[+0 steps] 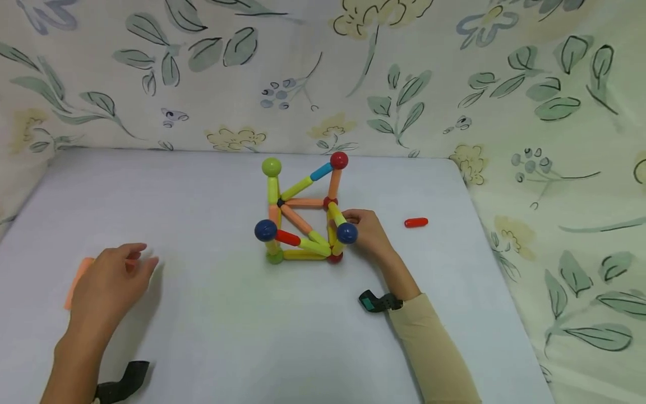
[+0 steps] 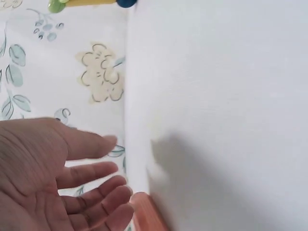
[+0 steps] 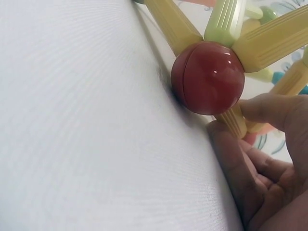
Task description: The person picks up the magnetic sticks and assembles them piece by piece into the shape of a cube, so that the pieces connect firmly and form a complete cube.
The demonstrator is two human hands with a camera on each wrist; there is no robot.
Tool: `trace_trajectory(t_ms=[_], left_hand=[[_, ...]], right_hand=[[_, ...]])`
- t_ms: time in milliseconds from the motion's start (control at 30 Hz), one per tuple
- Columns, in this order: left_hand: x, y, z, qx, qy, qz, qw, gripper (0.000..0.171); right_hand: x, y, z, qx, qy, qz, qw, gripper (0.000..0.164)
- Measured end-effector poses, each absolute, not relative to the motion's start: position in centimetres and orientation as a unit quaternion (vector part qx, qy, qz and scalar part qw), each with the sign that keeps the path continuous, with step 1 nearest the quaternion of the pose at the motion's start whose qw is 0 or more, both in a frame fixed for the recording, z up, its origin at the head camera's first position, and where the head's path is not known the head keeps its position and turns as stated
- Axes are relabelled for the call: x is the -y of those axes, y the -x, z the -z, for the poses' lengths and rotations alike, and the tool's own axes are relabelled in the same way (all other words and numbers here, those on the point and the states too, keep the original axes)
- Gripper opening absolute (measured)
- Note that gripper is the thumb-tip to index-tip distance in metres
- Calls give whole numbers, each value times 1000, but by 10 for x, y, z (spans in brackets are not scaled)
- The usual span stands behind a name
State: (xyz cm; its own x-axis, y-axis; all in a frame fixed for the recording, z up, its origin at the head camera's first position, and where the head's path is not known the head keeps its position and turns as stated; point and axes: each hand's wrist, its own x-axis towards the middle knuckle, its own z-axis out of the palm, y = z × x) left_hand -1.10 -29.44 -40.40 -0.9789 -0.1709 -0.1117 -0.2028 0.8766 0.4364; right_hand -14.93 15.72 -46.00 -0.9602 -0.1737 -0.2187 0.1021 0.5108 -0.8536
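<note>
A frame of coloured rods and balls (image 1: 303, 254) stands on the white table, with blue, red and green balls at its corners. My right hand (image 1: 367, 233) is at its right side. In the right wrist view, thumb and fingers pinch a yellow rod (image 3: 234, 120) that joins a red ball (image 3: 208, 78) low on the frame. My left hand (image 1: 113, 278) is held over the table at the left, fingers loosely bent and nothing in its grasp. An orange rod (image 1: 78, 283) lies partly hidden behind that hand; the left wrist view has the same rod (image 2: 148, 214) by the fingertips.
A loose red rod (image 1: 416, 223) lies to the right of the frame. The white table (image 1: 227, 336) ends at a flowered cloth (image 1: 303, 67) along the back and the right side. Dark straps (image 1: 379, 302) circle the wrists.
</note>
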Motion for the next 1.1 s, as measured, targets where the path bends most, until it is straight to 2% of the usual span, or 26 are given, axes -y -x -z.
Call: trace_trajectory(t_ms=[100, 300, 400, 600, 633, 667, 833, 900, 1100], left_hand=[[293, 3, 407, -973, 100, -206, 23, 49], [287, -6, 404, -969, 153, -186, -58, 37], [293, -8, 404, -966, 170, -183, -64, 33], [303, -13, 419, -974, 131, -180, -41, 26], [304, -15, 420, -974, 130, -179, -40, 31], [304, -15, 422, -975, 129, -178, -41, 34], [300, -12, 423, -971, 128, -188, -67, 28], [296, -8, 420, -969, 135, -202, -46, 37], [282, 14, 398, -955, 108, -269, 62, 61]], right_hand=[[-155, 149, 459, -856, 22, 498, 136, 47], [-154, 149, 458, -848, 24, 510, 143, 45], [-156, 148, 458, -852, 20, 505, 139, 44], [-157, 148, 459, -848, 20, 509, 145, 43], [-157, 148, 458, -847, 19, 510, 146, 43], [-156, 148, 459, -848, 17, 510, 147, 44], [-155, 147, 457, -848, 10, 508, 148, 46], [-155, 148, 457, -849, 15, 506, 150, 47], [-153, 147, 459, -852, 26, 504, 142, 45]])
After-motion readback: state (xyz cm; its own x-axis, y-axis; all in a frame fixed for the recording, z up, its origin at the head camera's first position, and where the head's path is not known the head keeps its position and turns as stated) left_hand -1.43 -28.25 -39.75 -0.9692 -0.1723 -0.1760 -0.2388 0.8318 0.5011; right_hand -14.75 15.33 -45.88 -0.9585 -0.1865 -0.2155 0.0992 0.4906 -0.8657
